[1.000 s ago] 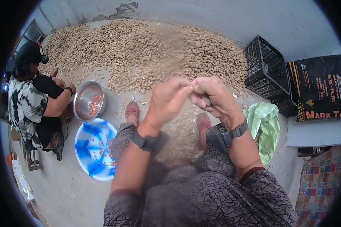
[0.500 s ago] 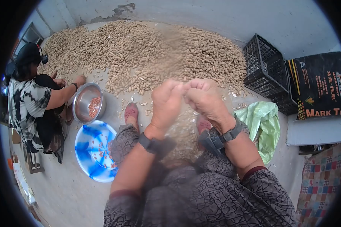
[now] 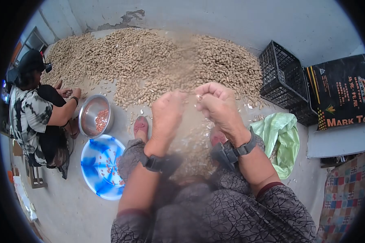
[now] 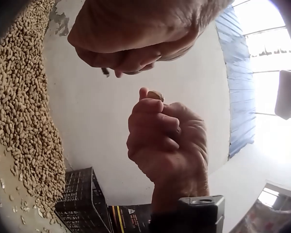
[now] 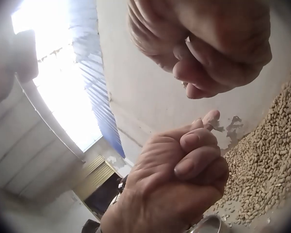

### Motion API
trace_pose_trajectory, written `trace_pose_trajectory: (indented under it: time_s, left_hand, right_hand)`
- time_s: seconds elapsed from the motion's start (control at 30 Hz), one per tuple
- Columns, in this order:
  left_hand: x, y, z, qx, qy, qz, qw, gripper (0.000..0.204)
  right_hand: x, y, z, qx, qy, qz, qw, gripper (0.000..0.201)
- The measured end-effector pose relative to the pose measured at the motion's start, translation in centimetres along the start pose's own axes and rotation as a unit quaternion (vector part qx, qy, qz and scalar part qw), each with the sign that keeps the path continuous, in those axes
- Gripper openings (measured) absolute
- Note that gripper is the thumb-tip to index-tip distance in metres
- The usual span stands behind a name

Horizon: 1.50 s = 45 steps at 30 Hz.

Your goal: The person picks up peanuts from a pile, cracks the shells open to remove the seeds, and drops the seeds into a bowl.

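Right hand [image 3: 221,107] pinches peanut [image 4: 156,95] on the side facing the left hand [image 3: 168,115], which is curled nearby, can't tell if holding anything; peanut's long axis unclear.

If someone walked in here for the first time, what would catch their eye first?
Probably the great heap of peanuts spread along the foot of the wall. Next, in the middle of the head view, the right hand pinches a small tan piece. At left, a blue-and-white basin stands by a metal bowl, both holding reddish kernels.
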State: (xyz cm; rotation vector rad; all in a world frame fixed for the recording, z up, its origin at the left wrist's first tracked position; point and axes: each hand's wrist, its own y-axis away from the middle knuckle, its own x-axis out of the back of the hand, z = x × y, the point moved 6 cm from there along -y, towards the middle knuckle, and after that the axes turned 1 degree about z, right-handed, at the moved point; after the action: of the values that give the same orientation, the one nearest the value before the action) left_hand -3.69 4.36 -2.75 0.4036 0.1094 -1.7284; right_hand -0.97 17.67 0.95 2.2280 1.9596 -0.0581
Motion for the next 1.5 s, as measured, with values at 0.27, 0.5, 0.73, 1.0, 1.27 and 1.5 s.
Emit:
trace_pose_trajectory:
  time_s: [0.27, 0.5, 0.73, 1.0, 1.27, 1.5]
  left_hand:
    - [-0.8, 0.0, 0.1, -0.043, -0.101, -0.101, 0.989, 0.026]
    - [-0.4, 0.8, 1.1, 0.003, 0.053, -0.159, 0.986, 0.027]
    - [-1.2, 1.6, 0.6, 0.033, 0.077, -0.200, 0.976, 0.029]
    - [-0.9, 3.1, 1.4, -0.037, 0.011, -0.186, 0.982, 0.023]
    - [-1.6, 1.6, -1.1, -0.074, -0.002, -0.159, 0.985, 0.023]
    - [-3.3, 1.5, -0.9, -0.025, 0.044, -0.127, 0.991, 0.022]
  right_hand:
    - [-1.0, -0.1, 0.6, 0.112, 0.165, 0.004, 0.980, 0.017]
    - [-1.9, 1.0, -1.6, 0.056, 0.059, -0.101, 0.992, 0.013]
    - [-2.0, 1.8, -1.4, 0.047, 0.021, -0.099, 0.994, 0.012]
    - [-3.1, 2.3, -2.8, 0.125, 0.194, -0.069, 0.970, 0.010]
    - [-1.2, 1.5, -1.3, 0.193, 0.232, -0.001, 0.953, 0.011]
    - [0.2, 0.8, -2.0, 0.147, 0.160, -0.009, 0.976, 0.012]
